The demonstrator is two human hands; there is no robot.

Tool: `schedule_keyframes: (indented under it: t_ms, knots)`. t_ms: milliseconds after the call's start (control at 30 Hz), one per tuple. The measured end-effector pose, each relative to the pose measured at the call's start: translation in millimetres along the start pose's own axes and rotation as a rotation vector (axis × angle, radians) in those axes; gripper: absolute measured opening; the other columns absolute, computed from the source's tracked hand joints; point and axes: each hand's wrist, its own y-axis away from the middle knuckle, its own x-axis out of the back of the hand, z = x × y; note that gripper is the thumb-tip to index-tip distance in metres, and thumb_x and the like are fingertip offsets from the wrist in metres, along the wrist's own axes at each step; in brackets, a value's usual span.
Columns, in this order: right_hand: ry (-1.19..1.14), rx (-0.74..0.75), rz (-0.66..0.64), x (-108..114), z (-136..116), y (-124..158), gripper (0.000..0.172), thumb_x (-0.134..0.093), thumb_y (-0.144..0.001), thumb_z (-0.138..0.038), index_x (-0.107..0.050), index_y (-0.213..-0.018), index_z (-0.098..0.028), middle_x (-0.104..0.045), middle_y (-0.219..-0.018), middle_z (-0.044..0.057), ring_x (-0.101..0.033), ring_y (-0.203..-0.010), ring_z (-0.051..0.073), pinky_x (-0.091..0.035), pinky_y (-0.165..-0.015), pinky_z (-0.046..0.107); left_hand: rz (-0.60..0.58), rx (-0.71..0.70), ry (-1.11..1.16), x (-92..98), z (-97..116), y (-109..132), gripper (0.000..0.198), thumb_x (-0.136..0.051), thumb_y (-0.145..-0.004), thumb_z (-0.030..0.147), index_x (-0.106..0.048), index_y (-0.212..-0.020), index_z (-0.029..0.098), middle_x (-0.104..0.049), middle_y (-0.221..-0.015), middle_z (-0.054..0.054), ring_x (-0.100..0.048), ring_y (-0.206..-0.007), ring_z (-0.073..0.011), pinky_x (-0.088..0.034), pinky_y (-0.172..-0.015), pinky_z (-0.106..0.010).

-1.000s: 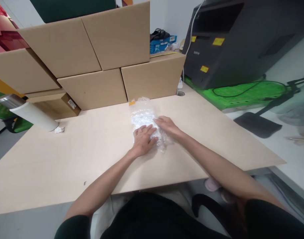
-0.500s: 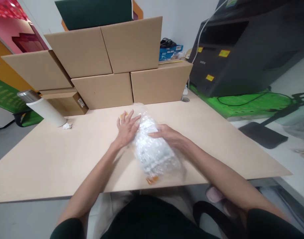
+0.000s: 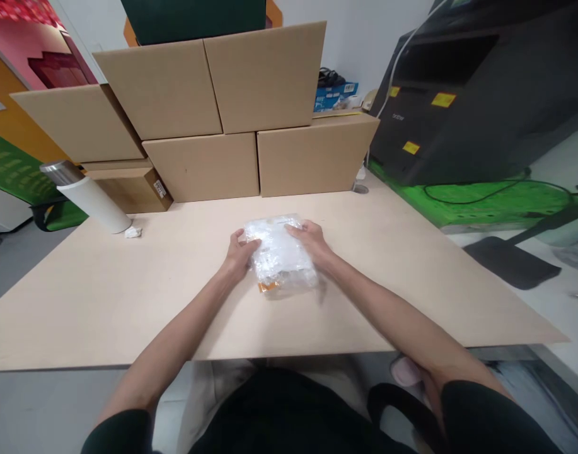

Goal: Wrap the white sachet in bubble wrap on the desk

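Observation:
A bubble-wrapped package (image 3: 282, 252), clear and whitish with an orange patch at its near left corner, is held between my two hands over the middle of the table (image 3: 166, 302). My left hand (image 3: 240, 254) grips its left edge, thumb on top. On the opposite side my right hand (image 3: 311, 241) clasps the far right edge, its thumb lying across the upper face. The fingers under the package are hidden, and so is whatever the wrap encloses.
Cardboard boxes (image 3: 201, 167) line the table's back edge. At the left stand a white bottle (image 3: 97, 205) with a metal cap and a crumpled white scrap (image 3: 133, 232). A large dark machine (image 3: 440, 126) and a black stand (image 3: 510, 261) are at the right.
The package looks shorter and more compact now, and it has turned straighter. My left hand has gone from lying spread against it to gripping its edge. The view has shifted slightly.

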Motion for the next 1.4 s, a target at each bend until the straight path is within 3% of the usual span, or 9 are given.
schedule_keyframes:
  t_ms: [67, 133, 267, 400, 633, 1000, 1167, 1300, 1400]
  knots:
    - [0.229, 0.130, 0.127, -3, 7, -4, 0.055, -0.067, -0.075, -0.056, -0.061, -0.111, -0.015, -0.065, -0.109, 0.013, -0.061, -0.101, 0.029, -0.051, -0.088, 0.043, 0.110, -0.069, -0.148, -3.1, -5, -8, 0.089, -0.068, -0.080, 0.030, -0.016, -0.152, 0.024, -0.055, -0.128, -0.015, -0.067, -0.086, -0.0186, -0.057, -0.082, -0.041]
    - [0.435, 0.320, 0.161, -1, 13, -2, 0.058, -0.061, -0.082, -0.050, -0.056, -0.128, -0.016, -0.053, -0.137, 0.018, -0.049, -0.126, 0.033, -0.041, -0.105, 0.049, 0.127, -0.203, -0.367, -2.7, -8, -13, 0.075, -0.063, -0.084, 0.033, -0.027, -0.150, 0.025, -0.049, -0.135, -0.016, -0.067, -0.097, -0.0214, -0.055, -0.090, -0.043]
    - [0.712, 0.474, -0.183, 19, 19, 6, 0.064, -0.046, -0.092, -0.058, -0.049, -0.142, -0.019, -0.035, -0.159, 0.015, -0.025, -0.148, 0.033, -0.022, -0.119, 0.053, 0.054, -0.408, -0.862, 7.0, -3, -12, 0.051, -0.055, -0.090, 0.046, -0.056, -0.134, 0.018, -0.030, -0.155, -0.020, -0.042, -0.138, -0.0380, -0.036, -0.111, -0.056]
    - [0.821, 0.374, -0.522, 44, 18, 6, 0.106, -0.055, -0.079, -0.077, -0.023, -0.158, -0.014, -0.013, -0.167, 0.017, -0.009, -0.153, 0.035, -0.014, -0.123, 0.051, -0.233, -0.369, -1.222, 22.1, 9, -11, 0.103, -0.066, -0.072, 0.073, -0.031, -0.154, 0.021, -0.004, -0.167, -0.018, -0.001, -0.152, -0.0448, -0.011, -0.118, -0.064]
    - [0.814, 0.395, -0.691, 58, 25, 0, 0.124, -0.068, -0.069, -0.075, -0.005, -0.161, -0.022, -0.004, -0.168, 0.014, -0.003, -0.153, 0.039, -0.013, -0.122, 0.055, -0.527, -0.325, -1.382, 40.5, 16, -21, 0.139, -0.076, -0.055, 0.076, -0.002, -0.160, 0.022, 0.009, -0.166, -0.019, 0.005, -0.152, -0.0428, 0.000, -0.119, -0.061]
    - [0.810, 0.387, -0.624, 51, 27, 7, 0.113, -0.070, -0.074, -0.063, -0.008, -0.161, -0.027, -0.008, -0.168, 0.011, -0.009, -0.153, 0.038, -0.016, -0.121, 0.058, -0.539, -0.305, -1.362, 40.2, 9, -25, 0.132, -0.080, -0.060, 0.064, -0.005, -0.160, 0.023, 0.000, -0.166, -0.019, 0.000, -0.152, -0.0419, 0.002, -0.120, -0.060]
    - [0.701, 0.346, -0.619, 53, 24, 8, 0.113, -0.068, -0.072, -0.070, -0.013, -0.160, -0.024, -0.006, -0.168, 0.013, -0.005, -0.153, 0.037, -0.011, -0.121, 0.057, -0.429, -0.352, -1.397, 38.5, 16, -10, 0.126, -0.078, -0.066, 0.061, -0.002, -0.160, 0.025, 0.010, -0.166, -0.019, 0.008, -0.151, -0.0432, 0.002, -0.118, -0.065]
    - [0.332, 0.196, -0.305, 62, 29, 6, 0.081, -0.059, -0.084, -0.063, -0.035, -0.151, -0.024, -0.030, -0.160, 0.015, -0.037, -0.143, 0.032, -0.036, -0.112, 0.050, -0.422, -0.554, -1.349, 21.4, 26, 20, 0.108, -0.066, -0.077, 0.070, -0.011, -0.160, 0.029, 0.010, -0.167, -0.014, 0.012, -0.151, -0.0428, 0.004, -0.116, -0.068]
    - [0.142, 0.068, -0.105, 67, 36, 2, 0.064, -0.059, -0.083, -0.054, -0.050, -0.135, -0.017, -0.062, -0.125, 0.015, -0.064, -0.104, 0.025, -0.050, -0.089, 0.042, -0.547, -0.682, -1.353, -0.2, 20, 41, 0.112, -0.065, -0.069, 0.080, -0.022, -0.159, 0.028, -0.001, -0.168, -0.015, 0.008, -0.151, -0.0456, 0.006, -0.115, -0.071]
